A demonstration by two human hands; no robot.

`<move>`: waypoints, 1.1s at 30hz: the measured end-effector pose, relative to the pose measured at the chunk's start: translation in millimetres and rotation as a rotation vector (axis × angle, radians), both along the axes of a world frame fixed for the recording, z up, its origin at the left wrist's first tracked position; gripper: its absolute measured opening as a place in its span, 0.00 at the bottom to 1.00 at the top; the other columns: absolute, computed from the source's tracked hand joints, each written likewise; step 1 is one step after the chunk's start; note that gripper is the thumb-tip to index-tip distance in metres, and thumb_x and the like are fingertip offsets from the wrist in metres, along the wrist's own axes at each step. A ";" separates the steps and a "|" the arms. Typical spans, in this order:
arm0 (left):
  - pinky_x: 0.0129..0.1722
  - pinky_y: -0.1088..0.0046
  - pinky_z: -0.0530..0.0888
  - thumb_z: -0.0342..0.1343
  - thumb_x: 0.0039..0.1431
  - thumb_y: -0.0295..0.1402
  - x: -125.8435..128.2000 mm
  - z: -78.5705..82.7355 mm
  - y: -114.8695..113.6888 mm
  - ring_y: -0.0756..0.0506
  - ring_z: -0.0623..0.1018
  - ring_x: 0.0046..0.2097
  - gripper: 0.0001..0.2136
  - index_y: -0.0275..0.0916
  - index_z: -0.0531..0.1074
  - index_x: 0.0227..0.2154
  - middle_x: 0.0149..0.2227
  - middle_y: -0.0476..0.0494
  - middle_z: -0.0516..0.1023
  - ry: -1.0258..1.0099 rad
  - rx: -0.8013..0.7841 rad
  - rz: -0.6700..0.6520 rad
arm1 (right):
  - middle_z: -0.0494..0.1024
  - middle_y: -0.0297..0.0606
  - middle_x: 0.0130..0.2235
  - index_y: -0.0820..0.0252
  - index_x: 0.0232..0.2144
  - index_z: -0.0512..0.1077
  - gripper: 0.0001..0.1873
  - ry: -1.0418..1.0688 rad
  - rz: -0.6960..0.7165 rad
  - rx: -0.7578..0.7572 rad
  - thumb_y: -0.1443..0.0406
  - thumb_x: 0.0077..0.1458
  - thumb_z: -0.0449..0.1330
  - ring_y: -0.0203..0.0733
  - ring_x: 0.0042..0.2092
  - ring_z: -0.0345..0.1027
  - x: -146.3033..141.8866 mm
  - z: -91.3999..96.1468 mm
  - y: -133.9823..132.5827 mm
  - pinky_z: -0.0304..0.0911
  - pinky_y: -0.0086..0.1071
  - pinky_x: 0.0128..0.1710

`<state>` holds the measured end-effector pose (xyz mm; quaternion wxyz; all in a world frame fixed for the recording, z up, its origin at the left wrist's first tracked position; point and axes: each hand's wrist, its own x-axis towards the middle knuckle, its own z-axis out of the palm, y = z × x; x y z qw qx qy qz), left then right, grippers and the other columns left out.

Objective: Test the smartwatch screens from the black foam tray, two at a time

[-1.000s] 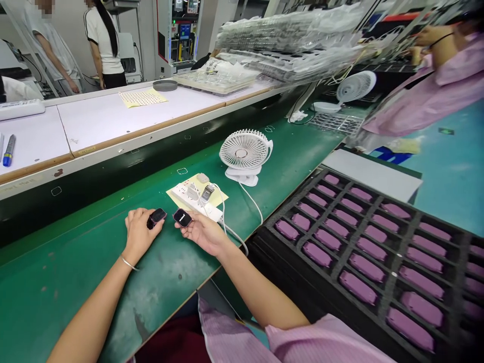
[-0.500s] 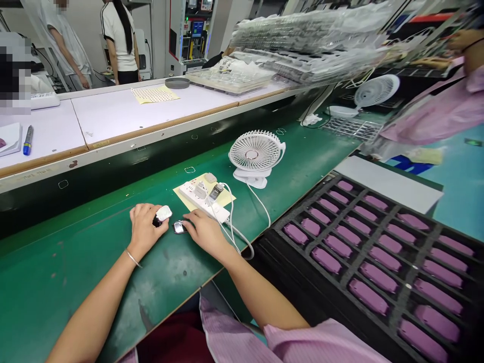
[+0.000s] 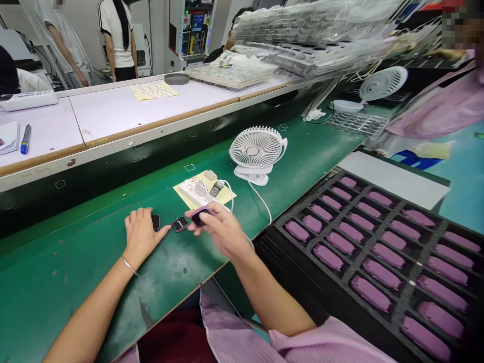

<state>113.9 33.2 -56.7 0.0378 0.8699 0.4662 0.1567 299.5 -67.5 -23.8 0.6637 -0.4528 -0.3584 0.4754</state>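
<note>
My left hand (image 3: 141, 234) rests on the green bench with fingers and thumb spread apart. A small dark square device (image 3: 156, 222) sits between its index finger and thumb, partly hidden; I cannot tell whether the fingers touch it. Just right of the thumb lies a smartwatch-like device (image 3: 180, 224), its screen up and showing light marks. My right hand (image 3: 221, 229) is closed on a dark, purple-edged rounded piece (image 3: 200, 217), raised slightly above the bench, with the thumb across its face.
A white power strip (image 3: 188, 189) with plugs lies on yellow paper ahead. Behind it stands a white clip fan (image 3: 257, 151), its cable running to the bench edge. At right, a black foam tray (image 3: 357, 247) holds several purple pieces. People are near the benches.
My left hand has lowered and opened around the device, whose dark side now shows instead of the white one. My right hand has left the smartwatch-like device and now holds the purple-edged piece.
</note>
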 end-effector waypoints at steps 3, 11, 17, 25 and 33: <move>0.44 0.55 0.70 0.56 0.59 0.46 -3.7 -5.6 5.4 0.31 0.74 0.46 0.21 0.32 0.72 0.45 0.43 0.32 0.77 0.120 -0.112 0.096 | 0.82 0.38 0.37 0.56 0.35 0.72 0.10 -0.172 -0.297 0.198 0.58 0.56 0.66 0.34 0.27 0.71 41.9 23.4 -9.9 0.65 0.30 0.27; 0.51 0.60 0.71 0.54 0.58 0.35 -2.8 -15.0 17.5 0.35 0.75 0.47 0.18 0.30 0.72 0.49 0.44 0.32 0.77 0.046 -0.141 0.056 | 0.78 0.37 0.28 0.58 0.32 0.72 0.18 -0.063 -0.324 -0.067 0.52 0.46 0.69 0.36 0.25 0.67 136.4 -29.1 39.9 0.66 0.31 0.25; 0.49 0.59 0.72 0.53 0.56 0.34 -6.1 -21.8 25.1 0.36 0.77 0.43 0.13 0.32 0.75 0.41 0.39 0.35 0.78 -0.023 -0.130 0.036 | 0.76 0.38 0.30 0.60 0.37 0.73 0.19 -0.245 -0.239 -0.152 0.52 0.50 0.65 0.39 0.30 0.71 140.2 -55.7 54.8 0.70 0.37 0.34; 0.45 0.60 0.74 0.53 0.55 0.35 -1.6 -28.6 32.8 0.36 0.76 0.44 0.13 0.37 0.74 0.40 0.41 0.37 0.78 -0.088 -0.113 0.040 | 0.74 0.40 0.31 0.61 0.31 0.77 0.05 -0.836 -0.229 -0.367 0.70 0.47 0.65 0.48 0.40 0.70 144.1 -53.8 62.3 0.64 0.36 0.43; 0.47 0.58 0.73 0.53 0.55 0.38 -0.2 -35.7 36.4 0.36 0.76 0.43 0.13 0.37 0.74 0.40 0.39 0.38 0.77 -0.137 -0.104 0.023 | 0.69 0.58 0.54 0.69 0.49 0.73 0.19 -1.111 -0.287 -0.591 0.65 0.55 0.62 0.57 0.54 0.67 158.8 -38.4 129.2 0.60 0.40 0.52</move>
